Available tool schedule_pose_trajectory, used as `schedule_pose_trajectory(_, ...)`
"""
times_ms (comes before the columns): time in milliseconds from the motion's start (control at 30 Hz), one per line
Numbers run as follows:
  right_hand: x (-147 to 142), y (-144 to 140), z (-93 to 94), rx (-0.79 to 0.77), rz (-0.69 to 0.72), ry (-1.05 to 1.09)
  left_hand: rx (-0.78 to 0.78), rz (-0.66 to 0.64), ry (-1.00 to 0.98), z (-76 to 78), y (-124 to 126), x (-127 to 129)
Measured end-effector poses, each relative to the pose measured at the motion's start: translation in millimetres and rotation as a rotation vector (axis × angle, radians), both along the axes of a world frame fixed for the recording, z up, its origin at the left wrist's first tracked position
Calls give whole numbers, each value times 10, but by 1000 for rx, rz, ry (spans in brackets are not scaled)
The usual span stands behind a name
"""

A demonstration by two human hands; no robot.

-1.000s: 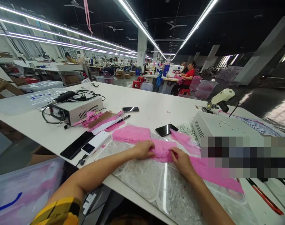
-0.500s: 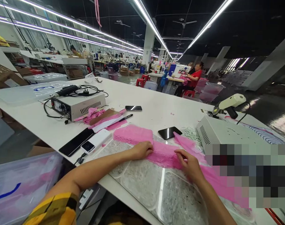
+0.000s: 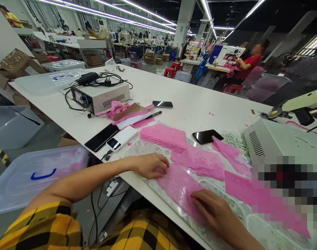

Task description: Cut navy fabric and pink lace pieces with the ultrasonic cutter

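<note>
Flattening a pink lace strip (image 3: 180,185) at the near tabletop (image 3: 189,107) edge, judging by hand posture. Right hand (image 3: 216,213) at 5 o'clock lies palm-down on the strip's near end, fingers spread, gripping nothing. Left hand (image 3: 150,165) at 9 o'clock pins the far-left corner, fingers curled loosely, not closed on the cloth. Next move likely needs aligned edges, no wrinkles. Strip: thin, patterned, limp, lying diagonal. A folded lace stack (image 3: 163,137) sits beyond at 12 o'clock.

Pink lace (image 3: 180,185), yellow-and-black plaid sleeve (image 3: 43,227), white table (image 3: 189,107), black phone (image 3: 207,136).
</note>
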State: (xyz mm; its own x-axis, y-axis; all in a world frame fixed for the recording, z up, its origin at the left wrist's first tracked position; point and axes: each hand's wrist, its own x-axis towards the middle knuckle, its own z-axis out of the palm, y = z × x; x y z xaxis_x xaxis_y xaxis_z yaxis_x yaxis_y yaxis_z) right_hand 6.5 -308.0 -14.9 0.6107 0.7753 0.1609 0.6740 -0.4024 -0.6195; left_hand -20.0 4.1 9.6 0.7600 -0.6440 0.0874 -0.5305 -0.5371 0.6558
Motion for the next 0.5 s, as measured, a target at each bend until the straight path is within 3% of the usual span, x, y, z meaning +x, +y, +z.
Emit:
schedule_pose_trajectory(167,209,-15,46,82,-171,31,157,26,-212,-105,98,-230)
schedule_pose_trajectory(267,409,115,51,86,-257,6,243,59,-261,-103,124,-303)
schedule_pose_trajectory(400,613,435,-1,45,-236,10,291,137,-313,-74,73,-306)
schedule_pose_trajectory(500,707,647,-58,10,-186,27,277,191,-346,-100,-26,-156)
